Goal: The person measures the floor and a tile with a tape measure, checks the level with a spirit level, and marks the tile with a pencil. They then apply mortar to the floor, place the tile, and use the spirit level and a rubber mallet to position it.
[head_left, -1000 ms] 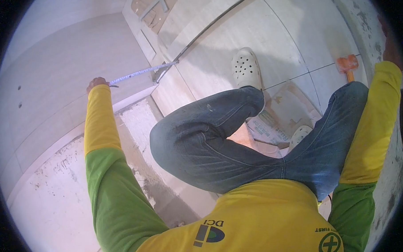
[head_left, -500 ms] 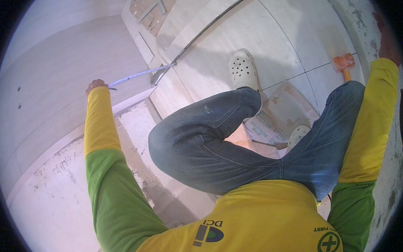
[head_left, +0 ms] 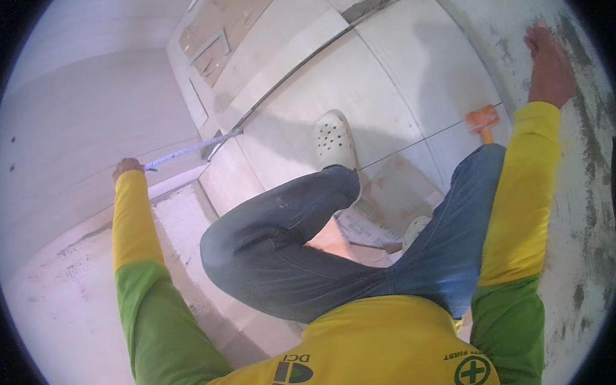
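Note:
My left hand (head_left: 129,169) is closed at one end of a tape measure (head_left: 184,153), beside the large wall tiles on the left. The white tape blade stretches from the fist to the edge of the floor tiles (head_left: 266,150); any case inside the fist is hidden. On the far right my right hand (head_left: 551,68) rests against the rough, patchy wall (head_left: 583,203). Its fingers are partly visible, slightly bent, and nothing shows in them.
An orange mallet-like tool (head_left: 482,118) lies on the tiles near my right knee. A flattened printed bag (head_left: 370,224) is under my legs. Beyond the tile edge, a grey angled frame (head_left: 215,45) lies on a brown board (head_left: 237,15). Bare, rough floor (head_left: 186,210) stretches on the left.
The view has shifted, so the scene sits further left and lower. More of my right hand and the right wall now shows. My left hand still grips the tape measure.

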Motion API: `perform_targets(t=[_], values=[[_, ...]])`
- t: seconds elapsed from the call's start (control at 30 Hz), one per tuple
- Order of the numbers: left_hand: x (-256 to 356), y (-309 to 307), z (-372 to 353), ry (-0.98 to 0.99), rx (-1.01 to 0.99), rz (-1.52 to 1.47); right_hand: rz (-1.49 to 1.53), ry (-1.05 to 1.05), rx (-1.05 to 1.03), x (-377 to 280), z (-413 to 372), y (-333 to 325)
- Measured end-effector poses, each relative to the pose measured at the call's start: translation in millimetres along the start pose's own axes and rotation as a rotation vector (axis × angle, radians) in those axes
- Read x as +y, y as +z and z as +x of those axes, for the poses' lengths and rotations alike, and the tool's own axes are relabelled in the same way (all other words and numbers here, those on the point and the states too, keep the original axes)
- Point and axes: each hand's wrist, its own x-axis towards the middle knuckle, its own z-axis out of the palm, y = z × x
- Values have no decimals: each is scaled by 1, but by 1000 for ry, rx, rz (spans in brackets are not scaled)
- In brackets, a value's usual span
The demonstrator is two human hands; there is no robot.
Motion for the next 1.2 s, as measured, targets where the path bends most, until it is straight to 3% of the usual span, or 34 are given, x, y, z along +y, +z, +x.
perform_targets(t=[0.07, 0.27, 0.4, 0.5, 0.6, 0.67, 0.7, 0.77, 0.83, 0.9, 0.97, 1.07, 1.2], values=[[-5, 11, -7, -18, -24, -23, -25, 218, 37, -37, -9, 0], [-16, 23, -38, 25, 6, -136, -4, 258, 74, -41, -9, 0], [-12, 3, -44, 78, 59, -202, -249, 49, 47, -34, -10, -1], [6, -64, -67, 227, 361, -174, -21, 255, 162, -30, -10, 4], [35, -159, -98, 319, 551, -157, -196, 157, 63, -21, -7, -3], [58, -217, -130, 353, 742, -142, -291, -254, 150, -4, -9, 1], [69, -244, -144, 367, 773, -148, -297, -235, 167, -4, -10, -1], [91, -283, -165, 399, 828, -138, -550, -506, 261, -16, -14, -1], [111, -312, -185, 397, 884, -80, -593, -438, 269, -20, -19, -1], [128, -332, -194, 401, 915, -36, -380, -287, 216, -19, -19, 1], [142, -346, -201, 405, 944, 10, -108, 150, 129, -44, -22, -8], [153, -364, -212, 363, 936, 78, -62, 277, 149, -55, -26, -15], [160, -383, -236, 329, 873, 138, -9, 268, 120, -54, -31, -18]])
